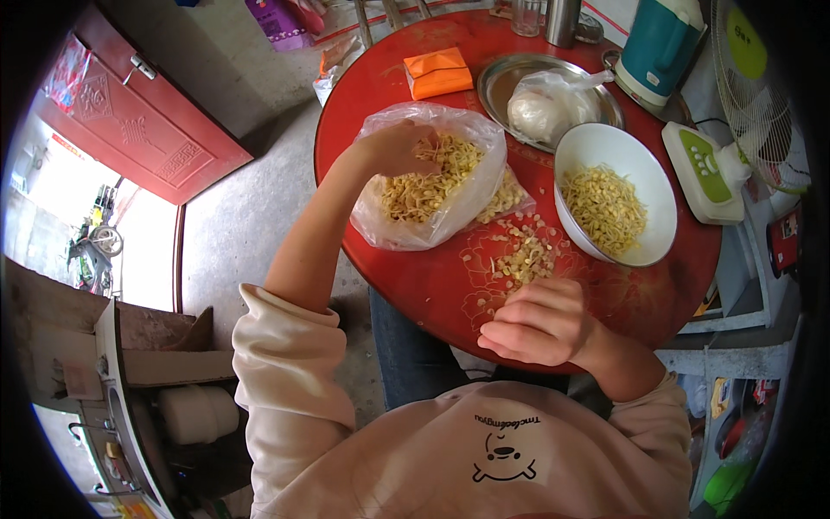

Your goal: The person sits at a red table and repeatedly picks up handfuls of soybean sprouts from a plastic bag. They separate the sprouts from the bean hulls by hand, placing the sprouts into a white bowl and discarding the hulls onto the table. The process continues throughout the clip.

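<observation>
My left hand reaches into an open clear plastic bag of bean sprouts, its fingers apart over the sprouts at the bag's left and top. My right hand is curled above the near edge of the red round table; whether anything is between its fingers is hidden. Just beyond it lies a small loose heap of bean hulls and sprout bits. A white enamel bowl with bean sprouts in it stands to the right. Part of a second, flatter bag of sprouts shows beside the open bag.
Farther back are an orange packet, a round metal tray holding a knotted plastic bag, a drinking glass, a metal flask and a teal thermos jug. An electric fan stands at the right edge.
</observation>
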`<control>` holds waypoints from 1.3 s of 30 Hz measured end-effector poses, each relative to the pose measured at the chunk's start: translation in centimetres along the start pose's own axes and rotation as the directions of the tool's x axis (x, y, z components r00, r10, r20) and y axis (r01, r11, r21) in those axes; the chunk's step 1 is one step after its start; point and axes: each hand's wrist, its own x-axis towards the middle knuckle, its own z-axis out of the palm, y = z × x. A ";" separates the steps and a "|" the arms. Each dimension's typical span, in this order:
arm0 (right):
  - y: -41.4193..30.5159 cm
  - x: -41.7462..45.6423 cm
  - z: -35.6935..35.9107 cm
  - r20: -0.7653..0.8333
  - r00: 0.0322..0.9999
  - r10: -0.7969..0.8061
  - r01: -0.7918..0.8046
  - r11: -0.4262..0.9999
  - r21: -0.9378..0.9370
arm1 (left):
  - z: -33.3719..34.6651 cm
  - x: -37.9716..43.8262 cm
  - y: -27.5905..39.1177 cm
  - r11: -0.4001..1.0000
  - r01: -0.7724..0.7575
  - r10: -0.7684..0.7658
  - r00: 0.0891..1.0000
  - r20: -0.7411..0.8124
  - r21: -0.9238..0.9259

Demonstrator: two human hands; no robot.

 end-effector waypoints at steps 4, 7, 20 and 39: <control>-0.1 0.0 0.1 -0.006 1.000 -0.004 0.004 1.000 0.009 | 1.9 -0.5 -0.8 0.997 -0.067 0.073 0.978 -0.196 0.034; -0.1 0.0 0.1 -0.002 1.000 0.001 -0.001 1.000 0.003 | 2.8 -0.6 0.2 0.999 -0.039 0.042 0.960 -0.275 0.018; -0.2 0.0 0.2 0.004 1.000 0.023 -0.023 1.000 0.013 | 1.9 -2.3 -0.6 0.987 -0.160 0.151 0.855 -0.496 0.024; -0.2 0.1 0.2 0.045 0.998 0.049 -0.049 0.999 0.015 | 4.5 -4.1 1.1 -0.555 -0.280 -0.300 0.946 -0.125 -0.783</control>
